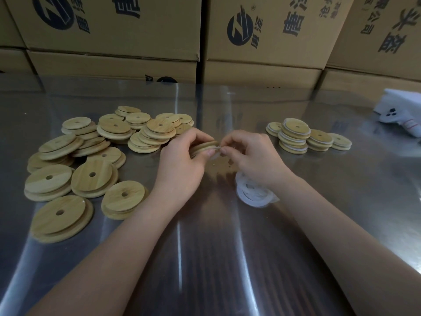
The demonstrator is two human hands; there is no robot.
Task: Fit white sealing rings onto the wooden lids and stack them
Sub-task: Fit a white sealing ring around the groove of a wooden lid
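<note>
Now left hand (182, 163) grips wooden lid (204, 145) edge-on; right hand (250, 156) pinches white ring (218, 148) at its right rim; finished stack (295, 135) lies nearer right hand.

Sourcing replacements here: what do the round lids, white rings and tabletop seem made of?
Lids: pale wood, perhaps bamboo, matte; visible grain lines. White rings: thin, limp-looking, probably silicone or rubber. Tabletop: polished metal, likely stainless steel; streaky mirror-like reflections.
</note>
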